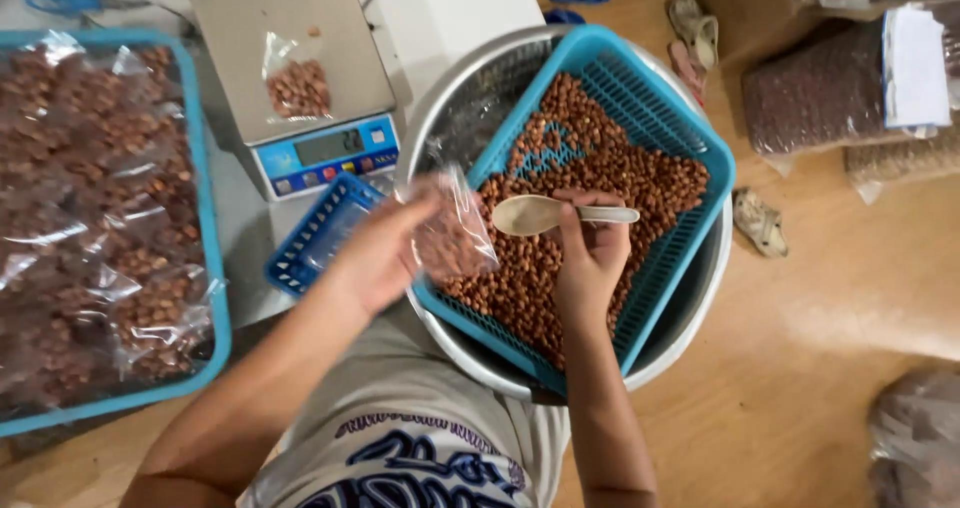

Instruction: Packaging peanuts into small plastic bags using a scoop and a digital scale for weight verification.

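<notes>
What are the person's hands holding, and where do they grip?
Left hand holds a small clear bag of peanuts by its side; right hand holds a spoon by its handle.

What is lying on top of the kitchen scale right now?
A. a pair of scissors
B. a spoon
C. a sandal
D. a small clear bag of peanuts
D. A small clear bag of peanuts lies on the platform of the kitchen scale, while the spoon is in the right hand over the blue basket.
</notes>
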